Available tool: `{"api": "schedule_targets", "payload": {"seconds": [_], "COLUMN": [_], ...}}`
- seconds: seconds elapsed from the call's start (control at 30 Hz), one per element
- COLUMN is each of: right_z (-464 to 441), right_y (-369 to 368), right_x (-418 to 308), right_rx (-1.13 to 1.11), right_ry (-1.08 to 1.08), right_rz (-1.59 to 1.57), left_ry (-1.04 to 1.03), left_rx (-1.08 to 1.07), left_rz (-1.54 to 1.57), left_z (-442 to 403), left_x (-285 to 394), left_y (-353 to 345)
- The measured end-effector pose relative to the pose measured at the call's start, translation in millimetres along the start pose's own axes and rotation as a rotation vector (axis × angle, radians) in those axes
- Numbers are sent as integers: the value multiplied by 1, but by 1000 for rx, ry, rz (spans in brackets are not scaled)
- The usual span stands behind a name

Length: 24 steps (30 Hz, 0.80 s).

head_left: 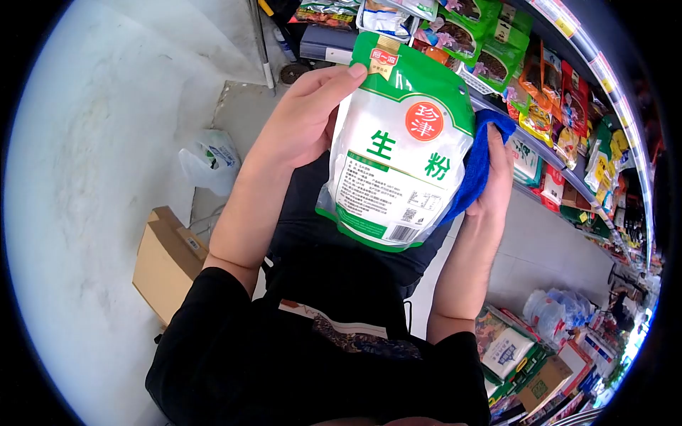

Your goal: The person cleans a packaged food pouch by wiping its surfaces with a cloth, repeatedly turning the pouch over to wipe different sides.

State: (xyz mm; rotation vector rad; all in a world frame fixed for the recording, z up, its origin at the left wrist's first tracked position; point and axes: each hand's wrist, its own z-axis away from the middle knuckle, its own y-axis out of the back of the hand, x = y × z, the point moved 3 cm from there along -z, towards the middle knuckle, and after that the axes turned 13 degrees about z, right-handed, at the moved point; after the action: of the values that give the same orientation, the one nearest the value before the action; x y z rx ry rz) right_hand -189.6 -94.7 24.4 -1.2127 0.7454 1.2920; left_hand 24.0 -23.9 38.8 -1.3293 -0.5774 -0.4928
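Note:
A green and white starch bag [376, 170] with a red round logo is held up in front of my body, its printed face toward me. My left hand [312, 113] grips its upper left edge, the thumb lying on the front near the green top and the fingers hidden behind. At the bag's right side is a blue cloth [474, 167], bunched against the edge. My right hand [495, 174] is closed round the cloth and presses it to the bag; part of the cloth is hidden behind the bag.
Shelves with packaged foods [490, 60] run along the top and right. A white plastic bag [213, 160] and a cardboard box [169, 263] sit on the floor at left. Bottles wrapped in plastic [558, 312] and stacked packages [504, 348] stand lower right.

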Motion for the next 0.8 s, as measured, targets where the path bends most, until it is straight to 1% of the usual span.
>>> {"api": "schedule_targets", "payload": {"seconds": [0.37,0.47,0.67,0.8], "right_z": [-3,-6,-12,-17], "right_y": [1,2,3,6], "right_x": [1,4,8,13], "right_rx": [-13,-43,-25,-63], "right_ry": [11,-11,-48,-74], "right_rz": [12,-15,-50,-99], "left_ry": [22,6,21,23], "left_rx": [32,33,12,11], "left_rz": [-7,-1,-7,-1], "left_z": [0,0,0,1], "left_x": [-3,-3,-3,-3], "left_y": [3,-1,-1,-2]}}
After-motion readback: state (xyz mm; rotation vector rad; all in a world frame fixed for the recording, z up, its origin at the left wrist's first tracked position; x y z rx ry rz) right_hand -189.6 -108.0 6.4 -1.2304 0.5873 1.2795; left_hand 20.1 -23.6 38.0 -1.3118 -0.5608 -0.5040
